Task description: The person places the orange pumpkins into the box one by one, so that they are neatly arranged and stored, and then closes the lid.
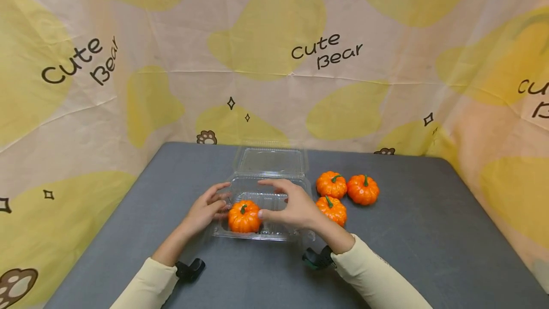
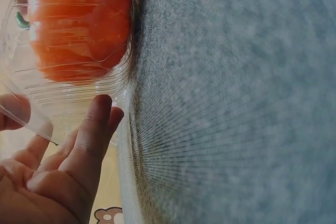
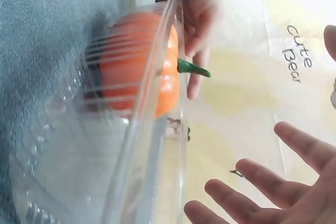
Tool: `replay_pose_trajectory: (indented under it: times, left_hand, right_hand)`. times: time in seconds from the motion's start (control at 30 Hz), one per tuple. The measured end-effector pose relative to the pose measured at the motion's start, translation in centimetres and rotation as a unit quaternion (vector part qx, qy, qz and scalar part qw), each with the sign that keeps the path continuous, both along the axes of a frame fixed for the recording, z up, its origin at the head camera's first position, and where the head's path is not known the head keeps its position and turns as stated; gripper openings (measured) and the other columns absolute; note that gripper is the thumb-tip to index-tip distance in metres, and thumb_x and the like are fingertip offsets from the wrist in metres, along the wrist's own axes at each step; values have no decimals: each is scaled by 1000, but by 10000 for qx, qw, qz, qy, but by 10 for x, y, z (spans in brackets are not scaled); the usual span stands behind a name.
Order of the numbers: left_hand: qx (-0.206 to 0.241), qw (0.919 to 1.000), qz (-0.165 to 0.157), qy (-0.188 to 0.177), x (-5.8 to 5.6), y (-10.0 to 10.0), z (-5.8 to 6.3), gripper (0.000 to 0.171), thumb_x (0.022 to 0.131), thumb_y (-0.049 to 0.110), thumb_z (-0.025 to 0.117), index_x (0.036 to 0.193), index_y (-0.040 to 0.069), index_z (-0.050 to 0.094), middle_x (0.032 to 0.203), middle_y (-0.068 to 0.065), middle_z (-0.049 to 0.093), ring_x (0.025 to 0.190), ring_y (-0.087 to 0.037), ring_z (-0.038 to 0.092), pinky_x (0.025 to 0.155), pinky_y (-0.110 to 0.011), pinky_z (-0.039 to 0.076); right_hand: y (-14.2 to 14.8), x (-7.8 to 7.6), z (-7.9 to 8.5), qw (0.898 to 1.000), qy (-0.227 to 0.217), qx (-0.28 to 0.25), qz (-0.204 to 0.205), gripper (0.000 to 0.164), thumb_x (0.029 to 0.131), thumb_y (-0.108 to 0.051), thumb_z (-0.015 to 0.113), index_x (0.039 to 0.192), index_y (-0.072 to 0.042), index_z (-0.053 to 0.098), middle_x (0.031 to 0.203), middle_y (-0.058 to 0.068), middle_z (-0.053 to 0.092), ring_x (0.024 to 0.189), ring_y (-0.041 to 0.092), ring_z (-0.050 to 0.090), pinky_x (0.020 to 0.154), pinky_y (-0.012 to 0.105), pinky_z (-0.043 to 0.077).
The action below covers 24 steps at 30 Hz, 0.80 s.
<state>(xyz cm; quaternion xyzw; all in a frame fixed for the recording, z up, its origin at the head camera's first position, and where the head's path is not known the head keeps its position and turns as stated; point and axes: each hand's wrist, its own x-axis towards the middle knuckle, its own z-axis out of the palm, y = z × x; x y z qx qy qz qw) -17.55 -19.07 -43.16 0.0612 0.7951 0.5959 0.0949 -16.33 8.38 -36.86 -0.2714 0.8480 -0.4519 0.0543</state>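
Observation:
A clear plastic clamshell box [image 1: 274, 237] sits on the table with its lid raised at the back. In its left part rests an orange toy pumpkin [image 1: 244, 217] with a green stem. My left hand [image 1: 207, 210] is at the box's left side, its fingers [image 2: 94, 124] extended along the outside of the ridged wall, close under the rim. Over the box's right part hovers my right hand [image 1: 293, 205], its fingers spread and holding nothing, as the right wrist view also shows. Its thumb overlaps the pumpkin's right edge in the head view.
Three more toy pumpkins stand right of the box: one at the back [image 1: 331, 184], one further right [image 1: 363, 190] and one in front [image 1: 332, 211], partly behind my right forearm. A printed cloth [image 1: 266, 32] hangs behind the grey table [image 1: 411, 232].

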Motion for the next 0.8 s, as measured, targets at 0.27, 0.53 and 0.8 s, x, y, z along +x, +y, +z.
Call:
replay_pose_trajectory:
  times: [0.27,0.53,0.8]
  left_hand:
    - [34,10000,12,12,0,0,0,51,96,3,45,146,7,35,142,-33,43,107,-34,63,82,-41,58]
    - [22,10000,33,22,0,1,1,52,96,4,45,146,7,35,142,-33,43,107,-35,63,82,-41,58]
    - [91,10000,34,-3,0,1,1,52,96,2,44,146,6,35,142,-33,42,109,-37,62,83,-42,58]
  right_hand:
    - [20,-1,7,9982,225,-468,-291,51,82,-32,74,130,-24,60,135,3,58,116,33,58,92,53,49]
    - [40,-5,15,9978,269,-524,-291,50,85,-32,70,132,-21,58,135,3,58,117,32,58,94,57,47]
    - [57,-5,15,9971,216,-509,-528,48,84,-32,71,130,-27,59,136,-1,56,117,30,57,94,57,44]
